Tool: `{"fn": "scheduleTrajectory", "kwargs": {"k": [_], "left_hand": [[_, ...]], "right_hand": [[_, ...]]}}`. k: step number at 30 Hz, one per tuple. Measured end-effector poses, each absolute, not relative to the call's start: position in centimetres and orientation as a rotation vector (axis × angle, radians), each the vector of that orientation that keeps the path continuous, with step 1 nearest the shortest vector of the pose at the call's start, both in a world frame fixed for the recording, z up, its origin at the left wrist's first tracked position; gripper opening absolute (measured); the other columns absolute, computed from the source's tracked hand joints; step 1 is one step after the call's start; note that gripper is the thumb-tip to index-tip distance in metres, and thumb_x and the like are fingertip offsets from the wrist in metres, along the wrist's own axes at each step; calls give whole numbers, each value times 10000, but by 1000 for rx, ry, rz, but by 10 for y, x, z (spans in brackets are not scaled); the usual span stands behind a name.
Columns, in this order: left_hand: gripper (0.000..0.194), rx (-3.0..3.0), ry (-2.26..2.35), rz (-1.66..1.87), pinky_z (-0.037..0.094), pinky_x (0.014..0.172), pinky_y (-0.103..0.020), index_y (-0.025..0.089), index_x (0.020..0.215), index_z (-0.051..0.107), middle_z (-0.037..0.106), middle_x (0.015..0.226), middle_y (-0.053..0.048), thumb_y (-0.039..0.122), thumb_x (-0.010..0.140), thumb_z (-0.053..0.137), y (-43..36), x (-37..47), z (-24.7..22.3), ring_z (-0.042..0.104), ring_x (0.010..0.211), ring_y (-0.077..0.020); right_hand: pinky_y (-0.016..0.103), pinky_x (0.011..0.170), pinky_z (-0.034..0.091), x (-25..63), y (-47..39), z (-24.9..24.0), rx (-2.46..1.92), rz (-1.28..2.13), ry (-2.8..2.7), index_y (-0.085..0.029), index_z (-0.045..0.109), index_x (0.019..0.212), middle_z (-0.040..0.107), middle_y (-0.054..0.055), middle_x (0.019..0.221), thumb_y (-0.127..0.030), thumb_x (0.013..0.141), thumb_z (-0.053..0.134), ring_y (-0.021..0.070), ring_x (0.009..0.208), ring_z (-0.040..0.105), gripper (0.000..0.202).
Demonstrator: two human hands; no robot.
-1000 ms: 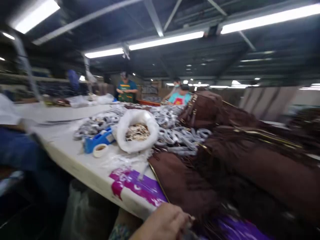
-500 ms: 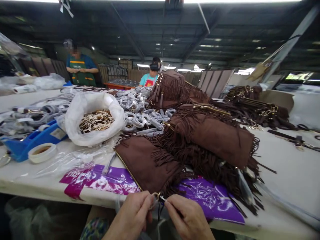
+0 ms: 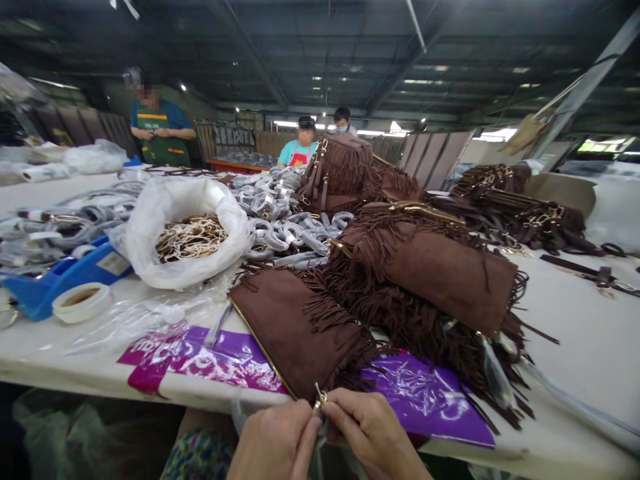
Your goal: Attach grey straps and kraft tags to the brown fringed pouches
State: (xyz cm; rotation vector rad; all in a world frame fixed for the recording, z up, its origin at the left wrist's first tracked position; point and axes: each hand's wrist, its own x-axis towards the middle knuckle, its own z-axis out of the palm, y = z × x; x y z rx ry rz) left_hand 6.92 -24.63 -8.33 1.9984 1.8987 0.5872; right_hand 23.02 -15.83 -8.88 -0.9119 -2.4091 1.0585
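Big white table (image 3: 590,333), pretty cluttered: purple plastic sheets (image 3: 220,357) at 6 o'clock along the near edge, with brown fringed bags (image 3: 430,273) piled on them toward 3 o'clock. Over at 9 o'clock sit a tape roll (image 3: 81,301) and blue dispenser (image 3: 65,275); a white bag of cords (image 3: 187,233) and grey wrapped straps (image 3: 287,227) lie around 11 to 12 o'clock.

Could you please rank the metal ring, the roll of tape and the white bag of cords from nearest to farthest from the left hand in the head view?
1. Metal ring, at the left hand's fingertips.
2. Roll of tape, far left.
3. White bag of cords, farther back, left of centre.
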Motion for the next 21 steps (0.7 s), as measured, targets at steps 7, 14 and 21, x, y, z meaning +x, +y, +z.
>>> {"fn": "scheduleTrajectory", "kwargs": {"k": [7, 14, 21], "left_hand": [[242, 2194, 1972, 527, 338, 557, -295, 201, 749, 608, 672, 739, -56, 227, 930, 450, -242, 65, -67, 644, 660, -210], [235, 2323, 1845, 785, 358, 588, -270, 203, 922, 620, 604, 820, -35, 79, 891, 422, -221, 56, -67, 587, 712, -178], [228, 2144, 1751, 1044, 339, 597, -261, 189, 777, 514, 531, 765, -19, 122, 949, 379, -207, 54, -69, 519, 693, -155]], "right_hand": [[238, 550, 315, 225, -154, -78, -1035, 1172, -2404, -204, 598, 627, 675, -4, 614, -406, 960, 439, 139, 575, 592, 421], [252, 556, 279, 222, -156, -77, -1092, 1116, -2425, -205, 577, 624, 666, -11, 608, -349, 945, 471, 134, 577, 579, 367], [238, 548, 294, 227, -154, -70, -1071, 1235, -2329, -204, 634, 718, 574, -40, 616, -235, 818, 588, 127, 599, 506, 114]]}}
